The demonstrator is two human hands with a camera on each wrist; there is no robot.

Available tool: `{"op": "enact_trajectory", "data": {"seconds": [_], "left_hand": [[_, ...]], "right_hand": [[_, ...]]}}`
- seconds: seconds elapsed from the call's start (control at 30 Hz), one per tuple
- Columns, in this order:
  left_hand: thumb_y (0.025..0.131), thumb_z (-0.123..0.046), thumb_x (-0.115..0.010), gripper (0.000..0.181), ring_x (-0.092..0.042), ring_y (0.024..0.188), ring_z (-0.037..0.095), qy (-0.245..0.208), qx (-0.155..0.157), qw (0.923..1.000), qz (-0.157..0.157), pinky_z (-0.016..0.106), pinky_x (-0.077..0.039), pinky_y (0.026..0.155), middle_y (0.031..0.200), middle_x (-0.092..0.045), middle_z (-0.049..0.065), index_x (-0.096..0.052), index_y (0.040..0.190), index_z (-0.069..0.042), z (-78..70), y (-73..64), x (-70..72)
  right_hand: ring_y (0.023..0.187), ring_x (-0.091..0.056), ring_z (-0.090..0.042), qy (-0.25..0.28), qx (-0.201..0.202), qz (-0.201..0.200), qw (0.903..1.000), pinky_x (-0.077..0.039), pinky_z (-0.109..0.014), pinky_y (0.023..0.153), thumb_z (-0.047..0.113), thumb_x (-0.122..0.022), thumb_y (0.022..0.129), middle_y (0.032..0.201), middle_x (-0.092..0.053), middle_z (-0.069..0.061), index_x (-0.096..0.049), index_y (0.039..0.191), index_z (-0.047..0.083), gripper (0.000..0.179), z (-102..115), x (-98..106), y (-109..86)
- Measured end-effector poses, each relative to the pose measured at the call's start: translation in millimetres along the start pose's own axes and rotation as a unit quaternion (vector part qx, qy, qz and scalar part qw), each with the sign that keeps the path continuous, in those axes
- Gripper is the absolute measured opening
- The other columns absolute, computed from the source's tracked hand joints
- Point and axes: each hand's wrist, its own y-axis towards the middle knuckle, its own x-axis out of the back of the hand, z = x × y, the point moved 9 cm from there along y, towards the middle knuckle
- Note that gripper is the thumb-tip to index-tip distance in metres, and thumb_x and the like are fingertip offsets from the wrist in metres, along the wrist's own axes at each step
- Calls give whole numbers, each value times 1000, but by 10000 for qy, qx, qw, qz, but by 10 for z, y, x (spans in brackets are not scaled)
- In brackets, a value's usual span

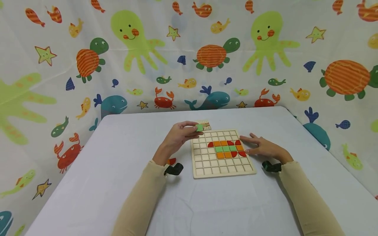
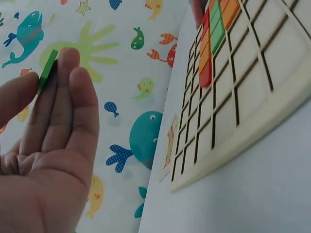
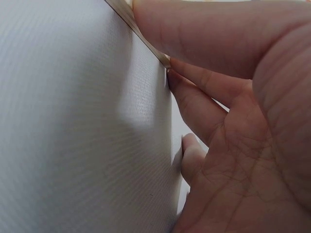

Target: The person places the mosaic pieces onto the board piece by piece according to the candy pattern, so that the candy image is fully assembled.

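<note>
My left hand (image 1: 178,136) pinches a small green square tile (image 1: 199,127) between thumb and fingertips, raised over the top left corner of a wooden grid board (image 1: 207,171). In the left wrist view the tile (image 2: 47,72) stands edge-on, apart from the board. Orange square tiles (image 1: 224,155), a row of light green tiles (image 1: 225,148) and red rounded pieces (image 1: 242,153) sit in the board's cells. My right hand (image 1: 267,148) rests at the board's right edge, its thumb and fingers touching the rim with the fingers loosely extended.
A small patterned card (image 1: 206,124) lies behind the board, partly hidden by the left hand. Red and orange pieces (image 1: 172,161) show beside the left wrist, mostly hidden. The white table (image 1: 189,203) meets a sea-animal curtain (image 1: 189,29) at the back.
</note>
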Motion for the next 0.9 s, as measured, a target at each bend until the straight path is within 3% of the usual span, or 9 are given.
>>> {"op": "enact_trajectory", "data": {"seconds": [0.13, 0.37, 0.7, 0.9], "left_hand": [[110, -5, -61, 28, -78, 98, 22, -230, 38, 9997, -34, 39, -57, 99, 123, -73, 24, -58, 134, 8, 66, 36, -60], [107, -6, -65, 22, -78, 93, 21, -159, 197, 9995, -195, 37, -60, 94, 113, -77, 19, -63, 125, 7, 164, 54, -106], [104, -13, -72, 23, -65, 96, 29, 819, 530, 9935, -591, 37, -57, 94, 104, -74, 10, -74, 119, 4, 343, 62, -101], [101, -8, -75, 19, -65, 81, 18, 1370, 397, 9885, -510, 29, -58, 79, 96, -75, 10, -76, 112, 7, 371, 80, -171]], "right_hand": [[151, 4, -69, 68, 67, -39, 9999, -8, -89, 107, 55, -79, 89, 173, -2, -33, -42, 165, 22, 91, -41, -24, 7], [150, 3, -71, 103, 200, -81, 9997, -8, -90, 107, 58, -78, 88, 173, -3, -34, -43, 165, 25, 91, -59, -16, 12], [152, 3, -67, 22, 83, -118, 9999, -8, -88, 109, 56, -81, 88, 174, -3, -31, -43, 165, 22, 92, -197, -7, 113], [152, 5, -67, 19, 124, -93, 9999, -6, -88, 109, 57, -79, 89, 175, -3, -30, -44, 165, 26, 89, -176, 14, 123]]}}
